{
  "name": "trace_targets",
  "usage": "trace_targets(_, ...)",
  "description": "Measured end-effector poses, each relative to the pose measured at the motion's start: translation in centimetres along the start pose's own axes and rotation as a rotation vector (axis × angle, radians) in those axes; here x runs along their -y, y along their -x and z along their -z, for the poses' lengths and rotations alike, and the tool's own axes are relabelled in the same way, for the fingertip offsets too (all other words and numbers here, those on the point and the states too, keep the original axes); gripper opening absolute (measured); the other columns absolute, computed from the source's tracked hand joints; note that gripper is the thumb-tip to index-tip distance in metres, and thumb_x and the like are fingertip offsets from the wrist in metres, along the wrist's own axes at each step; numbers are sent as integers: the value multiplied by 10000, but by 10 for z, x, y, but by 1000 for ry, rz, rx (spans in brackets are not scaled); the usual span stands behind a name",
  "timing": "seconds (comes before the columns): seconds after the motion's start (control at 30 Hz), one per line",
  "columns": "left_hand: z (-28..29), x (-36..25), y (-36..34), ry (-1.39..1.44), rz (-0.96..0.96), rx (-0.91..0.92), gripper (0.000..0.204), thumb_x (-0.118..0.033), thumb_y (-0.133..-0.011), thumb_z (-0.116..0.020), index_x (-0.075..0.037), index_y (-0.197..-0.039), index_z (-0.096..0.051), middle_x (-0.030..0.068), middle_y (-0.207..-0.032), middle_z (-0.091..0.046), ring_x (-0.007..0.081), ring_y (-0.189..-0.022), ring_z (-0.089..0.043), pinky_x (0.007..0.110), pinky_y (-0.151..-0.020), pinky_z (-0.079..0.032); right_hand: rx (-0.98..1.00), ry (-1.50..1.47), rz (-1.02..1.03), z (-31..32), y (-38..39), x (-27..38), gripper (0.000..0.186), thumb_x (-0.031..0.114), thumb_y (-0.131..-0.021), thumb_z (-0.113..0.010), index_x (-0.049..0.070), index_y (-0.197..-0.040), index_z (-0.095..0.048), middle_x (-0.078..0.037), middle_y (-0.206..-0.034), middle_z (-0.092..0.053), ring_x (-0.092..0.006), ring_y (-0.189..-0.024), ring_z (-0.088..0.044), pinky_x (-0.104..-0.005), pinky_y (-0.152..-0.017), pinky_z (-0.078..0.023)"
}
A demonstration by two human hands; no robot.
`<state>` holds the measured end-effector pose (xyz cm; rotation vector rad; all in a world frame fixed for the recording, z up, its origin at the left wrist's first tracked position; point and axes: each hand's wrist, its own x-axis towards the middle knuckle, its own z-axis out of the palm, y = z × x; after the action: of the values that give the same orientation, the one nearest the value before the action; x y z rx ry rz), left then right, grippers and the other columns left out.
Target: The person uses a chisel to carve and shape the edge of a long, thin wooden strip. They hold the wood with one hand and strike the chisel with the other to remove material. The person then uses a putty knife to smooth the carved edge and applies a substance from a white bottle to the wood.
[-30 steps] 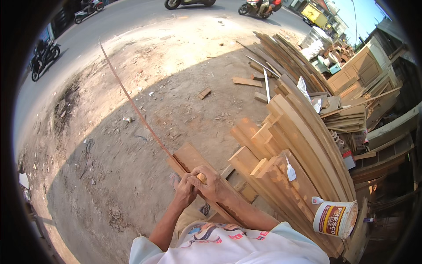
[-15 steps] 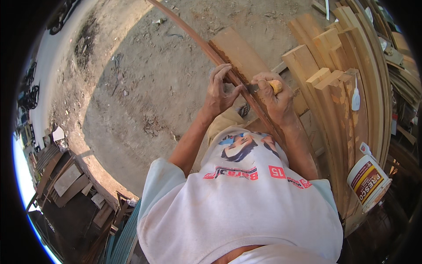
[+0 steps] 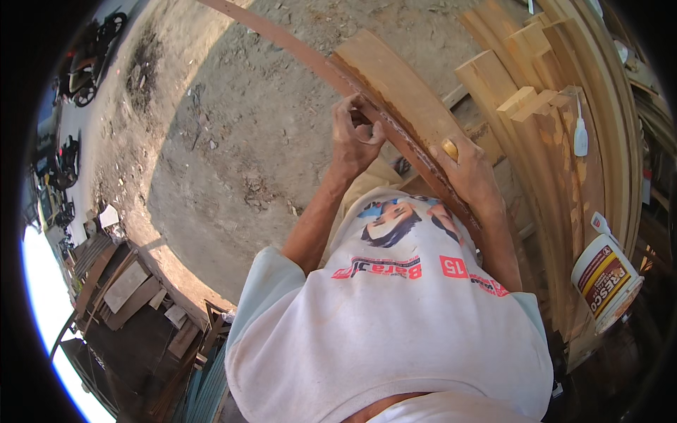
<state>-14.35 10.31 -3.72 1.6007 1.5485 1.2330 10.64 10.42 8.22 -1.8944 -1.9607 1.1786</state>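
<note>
Strip point(image 3: 412, 151), upper centre of frame, wants steady support: my left hand point(image 3: 356, 141) half-curled there, hold unclear; right hand point(image 3: 474, 173) wraps handle point(image 3: 450, 149).

Motorbikes point(image 3: 86, 65) on grey road point(image 3: 84, 127); scrap boards point(image 3: 132, 302) lower left.

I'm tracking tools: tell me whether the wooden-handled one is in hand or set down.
In hand: the right hand grips the wooden-handled tool, its rounded end showing at the grip.

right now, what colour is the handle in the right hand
The handle in the right hand is golden yellow, seen best in the head view.
</note>
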Motion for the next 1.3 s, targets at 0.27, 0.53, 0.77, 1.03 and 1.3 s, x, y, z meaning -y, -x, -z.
trace_targets(0.27,9,-23,12,30,113,43,688,28,-911,-743,58,-1503,-394,139,-1306,-544,189,-1050,-651,338,-917,-591,40,84,-33,-6,64,-20,551,397,-848,-873,45,-1231,-694,-229,-1179,-715,-426,-1099,-706,-499,-904,-554)
trace_targets(0.53,11,-32,27,250,238,-14,632,1,-942,-719,67,-1472,-382,145,-1277,-529,195,-1070,-646,321,-940,-578,34,65,2,-38,96,-30,438,342,-887,-826,54,-1163,-645,-227,-1175,-701,-451,-1051,-712,-537,-889,-567)
trace_targets(0.77,6,10,42,423,681,-251,600,-333,-1064,-626,28,-1466,-365,194,-1388,-476,309,-1243,-575,509,-1106,-486,24,69,-4,-96,120,-64,328,281,-945,-745,39,-1127,-616,-251,-1106,-713,-468,-1020,-716,-557,-877,-568)
trace_targets(1.03,-33,130,121,1331,1324,-23,547,-507,-1153,-419,-10,-1379,-413,231,-1372,-526,404,-1270,-577,614,-1141,-459,-44,57,-64,-131,138,-44,330,327,-972,-750,40,-1105,-657,-247,-1065,-717,-471,-1023,-698,-547,-851,-548)
trace_targets(1.3,41,97,135,1316,1267,-43,435,-371,-1171,-450,12,-1376,-428,198,-1222,-638,351,-1156,-667,499,-1060,-551,78,-68,-208,-151,160,-3,468,447,-969,-746,-7,-1042,-661,-292,-972,-711,-506,-963,-693,-537,-803,-531)
